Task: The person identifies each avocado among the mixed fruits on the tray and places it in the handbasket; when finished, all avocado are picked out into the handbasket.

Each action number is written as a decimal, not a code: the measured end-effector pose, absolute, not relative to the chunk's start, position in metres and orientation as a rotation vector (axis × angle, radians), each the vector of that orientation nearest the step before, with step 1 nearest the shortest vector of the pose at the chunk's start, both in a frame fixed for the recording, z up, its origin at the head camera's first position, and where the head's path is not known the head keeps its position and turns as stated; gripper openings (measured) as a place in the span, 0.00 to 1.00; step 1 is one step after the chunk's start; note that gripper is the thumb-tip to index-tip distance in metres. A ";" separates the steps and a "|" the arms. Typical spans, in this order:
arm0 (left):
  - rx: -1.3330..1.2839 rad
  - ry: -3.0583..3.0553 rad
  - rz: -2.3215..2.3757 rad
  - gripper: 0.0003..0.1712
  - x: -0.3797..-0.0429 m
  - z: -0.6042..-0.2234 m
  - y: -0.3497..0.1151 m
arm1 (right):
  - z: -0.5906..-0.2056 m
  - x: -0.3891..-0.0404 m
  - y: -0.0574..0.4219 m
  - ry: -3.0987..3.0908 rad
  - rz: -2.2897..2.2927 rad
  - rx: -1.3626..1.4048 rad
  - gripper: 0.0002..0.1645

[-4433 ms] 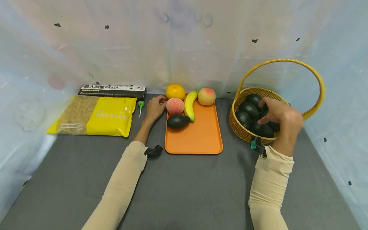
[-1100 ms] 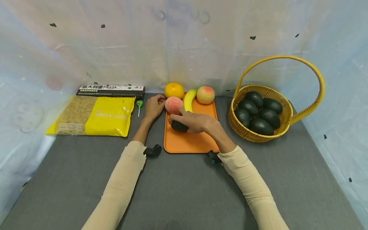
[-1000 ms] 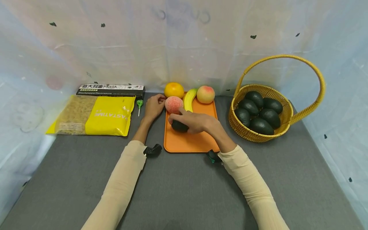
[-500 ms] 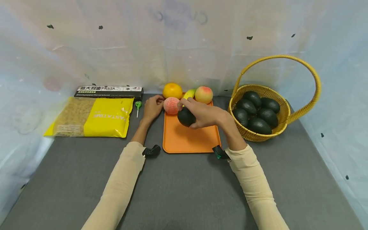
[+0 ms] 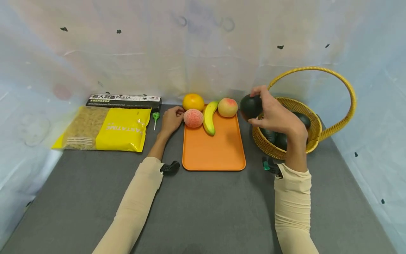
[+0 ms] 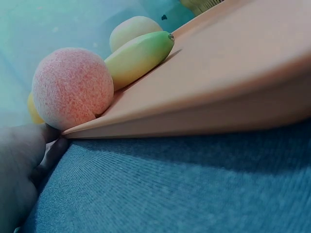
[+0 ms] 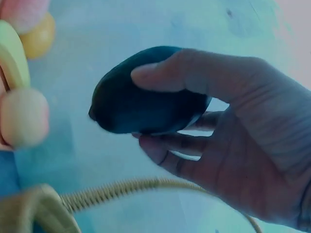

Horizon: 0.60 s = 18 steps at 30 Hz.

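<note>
In the head view, my right hand (image 5: 279, 114) holds a dark green avocado (image 5: 250, 107) in the air, beside the left rim of the wicker basket (image 5: 269, 150). The right wrist view shows the thumb across one side of the avocado (image 7: 146, 109) and the fingers curled round the other. More avocados (image 5: 269, 134) lie in the basket, partly hidden by the hand. My left hand (image 5: 171, 120) is at the left edge of the orange tray (image 5: 215, 153); in the left wrist view its thumb and a finger pinch the tray's rim (image 6: 112, 127), beside a pink peach (image 6: 73, 87).
On the tray's far part lie a banana (image 5: 209, 118) and a pale peach (image 5: 227, 107), with an orange (image 5: 193, 102) at its far left corner. A yellow pasta bag (image 5: 122, 128), a black pasta box (image 5: 123, 102) and a green lollipop (image 5: 155, 115) are at left. The basket handle (image 5: 350, 95) arches high.
My right hand came from the basket to the tray, took hold of the avocado there, lifted it and carried it right to the basket's side. My left hand has stayed at the tray's edge.
</note>
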<state>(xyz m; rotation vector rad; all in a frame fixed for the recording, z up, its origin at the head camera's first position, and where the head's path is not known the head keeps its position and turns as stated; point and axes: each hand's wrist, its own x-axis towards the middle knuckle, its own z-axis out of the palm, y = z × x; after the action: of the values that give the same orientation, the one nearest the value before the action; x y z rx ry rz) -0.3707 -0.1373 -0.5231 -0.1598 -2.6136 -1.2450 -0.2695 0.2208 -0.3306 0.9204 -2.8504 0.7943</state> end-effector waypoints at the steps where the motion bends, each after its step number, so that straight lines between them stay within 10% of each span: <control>1: -0.162 -2.617 -1.244 0.17 -0.371 -0.523 -0.137 | -0.329 -0.268 0.229 -2.856 0.797 0.877 0.45; 18: -0.158 -2.596 -1.242 0.16 -0.369 -0.524 -0.137 | -0.344 -0.274 0.308 -3.280 0.426 0.634 0.42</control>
<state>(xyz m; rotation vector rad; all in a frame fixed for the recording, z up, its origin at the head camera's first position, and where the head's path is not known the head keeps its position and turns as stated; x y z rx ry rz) -0.3686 -0.1366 -0.5242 -0.1580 -2.5957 -1.2421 -0.2745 0.3084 -0.3436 0.6340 -3.2798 0.4257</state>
